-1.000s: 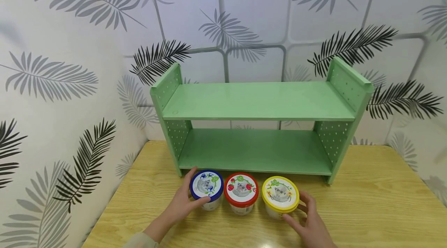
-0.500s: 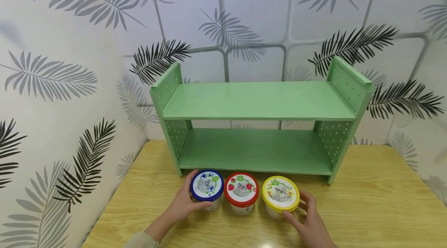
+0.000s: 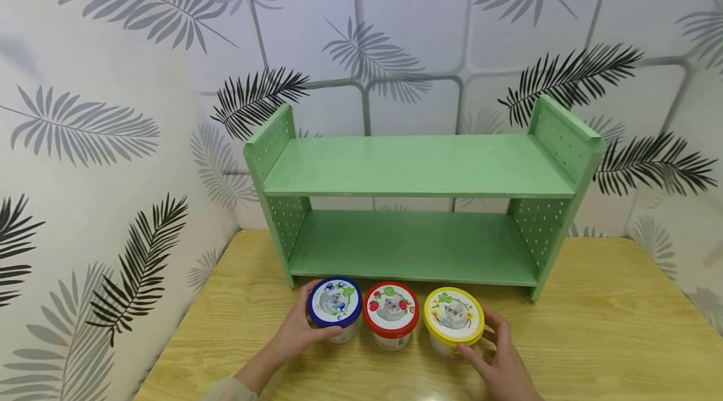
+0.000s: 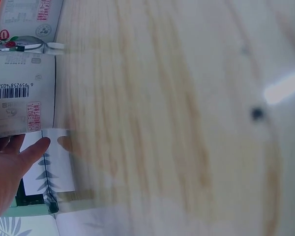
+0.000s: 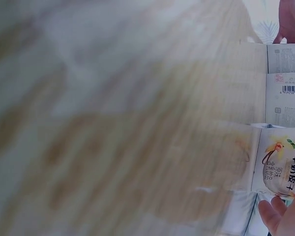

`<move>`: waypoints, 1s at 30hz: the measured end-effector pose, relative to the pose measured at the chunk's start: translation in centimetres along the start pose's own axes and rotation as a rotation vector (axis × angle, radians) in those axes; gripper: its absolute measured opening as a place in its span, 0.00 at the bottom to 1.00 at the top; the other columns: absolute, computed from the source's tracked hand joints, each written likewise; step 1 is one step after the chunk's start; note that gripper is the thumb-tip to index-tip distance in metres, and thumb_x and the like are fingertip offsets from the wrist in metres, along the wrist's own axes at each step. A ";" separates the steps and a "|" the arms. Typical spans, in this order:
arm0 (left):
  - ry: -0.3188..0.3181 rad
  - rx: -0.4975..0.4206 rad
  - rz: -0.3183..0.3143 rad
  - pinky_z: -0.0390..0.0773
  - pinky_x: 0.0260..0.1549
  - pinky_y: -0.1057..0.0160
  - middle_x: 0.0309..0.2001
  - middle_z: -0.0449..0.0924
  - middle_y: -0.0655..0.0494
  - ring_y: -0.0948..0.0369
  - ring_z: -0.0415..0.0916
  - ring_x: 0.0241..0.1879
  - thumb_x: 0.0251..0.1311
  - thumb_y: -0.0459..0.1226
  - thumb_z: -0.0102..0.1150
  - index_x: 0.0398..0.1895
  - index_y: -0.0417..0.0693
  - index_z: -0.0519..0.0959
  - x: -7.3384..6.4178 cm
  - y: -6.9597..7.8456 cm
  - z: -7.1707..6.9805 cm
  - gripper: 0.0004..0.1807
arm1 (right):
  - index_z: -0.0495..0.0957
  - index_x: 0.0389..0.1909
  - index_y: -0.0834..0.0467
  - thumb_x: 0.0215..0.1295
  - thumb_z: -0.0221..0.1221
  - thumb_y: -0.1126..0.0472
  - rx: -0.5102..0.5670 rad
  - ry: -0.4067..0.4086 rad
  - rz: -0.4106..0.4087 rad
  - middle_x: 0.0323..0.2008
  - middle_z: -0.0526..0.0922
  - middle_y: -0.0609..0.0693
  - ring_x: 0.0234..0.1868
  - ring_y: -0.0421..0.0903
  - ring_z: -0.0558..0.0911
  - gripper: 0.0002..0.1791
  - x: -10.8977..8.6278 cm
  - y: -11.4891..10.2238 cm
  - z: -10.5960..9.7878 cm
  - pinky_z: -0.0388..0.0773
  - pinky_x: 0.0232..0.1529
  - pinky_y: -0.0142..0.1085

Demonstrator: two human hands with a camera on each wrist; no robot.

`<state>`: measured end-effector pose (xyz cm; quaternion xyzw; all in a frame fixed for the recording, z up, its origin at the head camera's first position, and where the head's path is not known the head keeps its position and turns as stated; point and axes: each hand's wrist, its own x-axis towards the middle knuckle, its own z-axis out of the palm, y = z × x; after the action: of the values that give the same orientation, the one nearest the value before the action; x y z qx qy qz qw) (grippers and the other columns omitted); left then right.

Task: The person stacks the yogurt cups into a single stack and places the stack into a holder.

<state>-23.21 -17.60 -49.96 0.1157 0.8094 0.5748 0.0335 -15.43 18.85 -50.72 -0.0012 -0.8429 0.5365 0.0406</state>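
Three round white food cups with printed lids stand upright in a row on the wooden table: the blue-lidded cup (image 3: pixel 335 302), the red-lidded cup (image 3: pixel 390 309) and the yellow-lidded cup (image 3: pixel 454 315). My left hand (image 3: pixel 296 329) holds the blue-lidded cup from its left, thumb at the front of the rim and fingers behind. In the left wrist view that cup's barcoded side (image 4: pixel 22 93) faces the camera. My right hand (image 3: pixel 503 360) grips the yellow-lidded cup from the right, its thumb in front. The right wrist view shows a flower print on this cup (image 5: pixel 278 162). Neither hand touches the red-lidded cup.
A green two-tier shelf (image 3: pixel 418 165) stands right behind the cups, with perforated side panels. Its lower board (image 3: pixel 412 244) lies just above the table. The wooden table (image 3: pixel 610 326) extends to both sides. Leaf-patterned walls (image 3: pixel 85 200) close off the back and sides.
The fingers of my left hand have curled down behind the blue-lidded cup. My right hand and the cups stay in place; the head view has tilted slightly.
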 end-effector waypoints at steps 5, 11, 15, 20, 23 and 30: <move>0.011 -0.035 0.013 0.59 0.63 0.44 0.64 0.65 0.44 0.47 0.62 0.64 0.44 0.36 0.78 0.70 0.45 0.54 -0.1 -0.1 0.0 0.52 | 0.47 0.68 0.64 0.64 0.64 0.52 -0.001 -0.014 0.022 0.66 0.58 0.67 0.62 0.68 0.67 0.44 0.1 0.1 -0.1 0.73 0.53 0.57; 0.045 -0.054 0.038 0.65 0.60 0.48 0.64 0.64 0.43 0.47 0.63 0.63 0.45 0.36 0.77 0.70 0.45 0.54 0.1 0.1 -0.6 0.51 | 0.46 0.69 0.64 0.65 0.64 0.52 -0.007 -0.023 0.038 0.65 0.59 0.68 0.61 0.68 0.68 0.45 0.2 0.2 0.0 0.73 0.52 0.57; 0.067 -0.086 0.065 0.70 0.55 0.52 0.63 0.64 0.41 0.45 0.65 0.61 0.46 0.33 0.76 0.69 0.44 0.55 0.2 0.9 -1.2 0.49 | 0.45 0.69 0.65 0.65 0.63 0.52 -0.017 -0.023 0.037 0.65 0.59 0.69 0.61 0.68 0.68 0.45 0.2 0.2 0.0 0.73 0.51 0.56; 0.077 -0.095 0.100 0.71 0.55 0.52 0.64 0.62 0.39 0.43 0.63 0.62 0.47 0.31 0.74 0.69 0.43 0.54 0.4 2.4 -2.2 0.49 | 0.47 0.68 0.65 0.64 0.64 0.52 -0.022 -0.007 0.025 0.64 0.61 0.70 0.60 0.68 0.69 0.44 0.1 0.0 0.0 0.74 0.50 0.56; 0.060 -0.109 0.117 0.70 0.57 0.51 0.65 0.60 0.39 0.43 0.62 0.63 0.48 0.31 0.73 0.70 0.44 0.52 0.7 3.7 -2.8 0.49 | 0.48 0.68 0.65 0.64 0.64 0.53 -0.021 0.002 0.018 0.64 0.62 0.70 0.60 0.68 0.69 0.44 -0.1 -0.1 0.0 0.74 0.50 0.55; 0.017 -0.081 0.181 0.67 0.59 0.48 0.67 0.58 0.40 0.44 0.59 0.65 0.48 0.33 0.74 0.71 0.45 0.50 1.4 7.4 -3.5 0.52 | 0.49 0.67 0.66 0.64 0.64 0.54 -0.017 0.010 0.003 0.63 0.62 0.70 0.59 0.68 0.70 0.42 -0.2 -0.5 0.0 0.75 0.49 0.54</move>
<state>-24.16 -18.18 -41.78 0.1819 0.7720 0.6087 -0.0208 -15.25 18.65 -50.31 -0.0054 -0.8472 0.5294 0.0442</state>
